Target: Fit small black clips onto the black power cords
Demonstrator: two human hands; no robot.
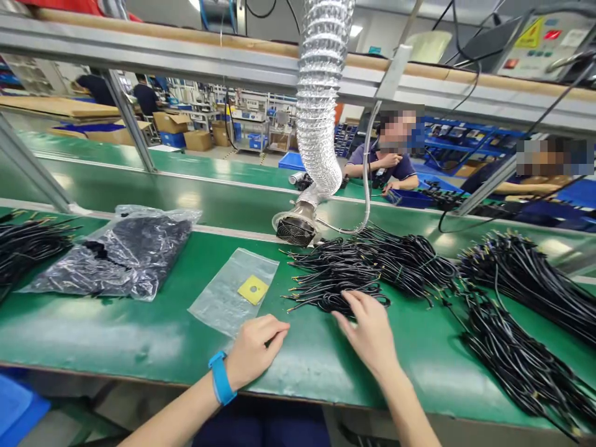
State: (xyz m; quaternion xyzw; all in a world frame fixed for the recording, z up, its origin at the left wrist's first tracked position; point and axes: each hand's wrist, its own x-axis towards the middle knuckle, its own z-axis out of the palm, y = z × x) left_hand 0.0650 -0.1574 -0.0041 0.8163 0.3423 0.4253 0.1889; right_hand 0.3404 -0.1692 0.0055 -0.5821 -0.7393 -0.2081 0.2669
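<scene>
Several bundles of black cables (335, 267) with bare, brass-coloured ends lie on the green table ahead of me. My right hand (367, 326) is at the near edge of the closest bundle, its thumb and fingers apart. Its fingertips overlap the looped cable ends; whether they touch them I cannot tell. My left hand (258, 344), with a blue wristband (222, 377), is curled with the fingers together, and nothing shows in it. Just beyond it lies a clear zip bag (218, 295), with a yellow square piece (252, 289) with a hole on it or inside.
A clear bag of black parts (135, 248) lies left, beside more cables (28, 245). More cable bundles (521, 347) spread to the right. A silver duct (321, 99) hangs down to a small fan (295, 228) behind the cables. Across the bench, a person (386, 164) sits working.
</scene>
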